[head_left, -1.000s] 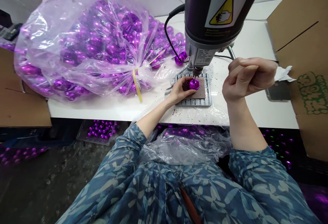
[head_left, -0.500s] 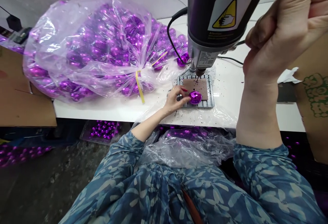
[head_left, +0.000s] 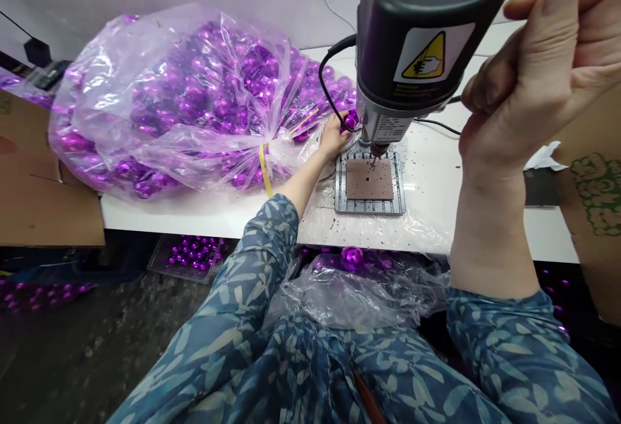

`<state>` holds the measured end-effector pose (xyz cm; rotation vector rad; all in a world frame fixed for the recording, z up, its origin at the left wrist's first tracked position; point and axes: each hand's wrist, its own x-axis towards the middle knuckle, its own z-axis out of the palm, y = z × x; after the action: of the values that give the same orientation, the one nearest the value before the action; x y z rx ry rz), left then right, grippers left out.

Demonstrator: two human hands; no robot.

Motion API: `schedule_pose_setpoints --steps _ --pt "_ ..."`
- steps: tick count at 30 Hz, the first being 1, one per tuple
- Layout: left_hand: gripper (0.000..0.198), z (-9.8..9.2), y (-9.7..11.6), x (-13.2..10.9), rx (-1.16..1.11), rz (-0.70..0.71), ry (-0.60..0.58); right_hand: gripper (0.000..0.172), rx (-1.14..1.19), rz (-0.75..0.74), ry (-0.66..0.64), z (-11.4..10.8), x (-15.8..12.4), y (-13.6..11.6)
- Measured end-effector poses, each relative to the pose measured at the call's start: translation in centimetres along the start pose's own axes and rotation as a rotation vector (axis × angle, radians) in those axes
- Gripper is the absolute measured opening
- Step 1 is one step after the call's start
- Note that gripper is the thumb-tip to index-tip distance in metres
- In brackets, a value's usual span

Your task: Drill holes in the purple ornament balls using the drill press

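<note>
My left hand [head_left: 332, 139] reaches to the mouth of the big bag, its fingers closed about a shiny purple faceted ball [head_left: 350, 120]. Raised at the right, my right hand [head_left: 528, 74] is closed round the lever [head_left: 455, 99] of a black and grey drill press [head_left: 412, 35]; most of the lever is hidden in the fist. Under the drill bit lies a brown board [head_left: 369, 186] with a small dark hole, on the slotted metal base [head_left: 398, 207]. Another purple ball [head_left: 352, 258] is below the table edge, over the clear plastic [head_left: 354, 298] at my lap.
A large clear bag [head_left: 111, 42] of purple balls, tied with yellow strip, fills the left of the white table [head_left: 431, 197]. Cardboard boxes [head_left: 48, 178] [head_left: 596, 243] flank both sides. A black cable [head_left: 323, 74] loops beside the drill. Dark shavings dot the tabletop.
My left hand has left the board and moved up to a ball by the bag. The ball from the board now appears below the table edge. My right hand stays on the lever.
</note>
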<state>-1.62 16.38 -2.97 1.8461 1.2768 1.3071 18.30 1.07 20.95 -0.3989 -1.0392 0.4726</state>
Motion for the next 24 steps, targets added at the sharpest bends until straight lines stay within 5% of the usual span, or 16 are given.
schedule_pose_setpoints --steps 5,13,18,24 --pt "0.044 -1.6 1.2 -1.8 -0.17 -0.223 0.072 0.038 -0.047 -0.004 -0.016 -0.1 0.0 0.2" --pt "0.045 -6.5 6.9 -8.9 -0.609 -0.659 0.042 0.055 -0.047 -0.021 0.046 -0.6 0.3 2.2" --pt "0.051 -5.7 9.0 -12.1 -0.64 -0.547 -0.108 0.057 -0.011 -0.031 0.056 -0.3 0.2 2.2" --pt "0.074 -2.3 8.0 -13.4 -0.419 -0.274 -0.239 0.043 0.011 -0.035 0.02 0.3 -0.2 1.0"
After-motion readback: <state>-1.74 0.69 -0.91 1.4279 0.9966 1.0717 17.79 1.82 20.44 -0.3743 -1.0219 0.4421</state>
